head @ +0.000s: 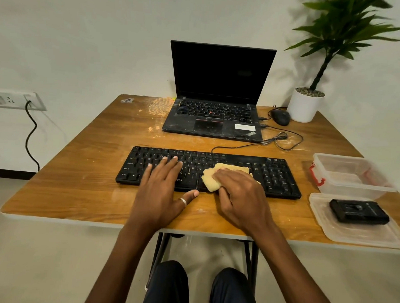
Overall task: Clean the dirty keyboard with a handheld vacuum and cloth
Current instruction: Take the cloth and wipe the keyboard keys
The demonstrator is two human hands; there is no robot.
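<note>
A black keyboard [274,173] lies across the middle of the wooden table [76,191]. My left hand [162,188] rests flat on its left half with straight, spread fingers, the thumb at the front edge. My right hand [240,195] covers a folded yellow cloth [218,175] on the keys right of centre, fingers curled over it. A black handheld vacuum [359,211] lies on a plastic lid [352,231] at the right edge.
An open black laptop [216,106] stands behind the keyboard, with a mouse [280,116] and loose cable beside it. A potted plant [304,106] stands at the back right. A clear plastic box [350,175] sits right of the keyboard. Pale dust marks the table.
</note>
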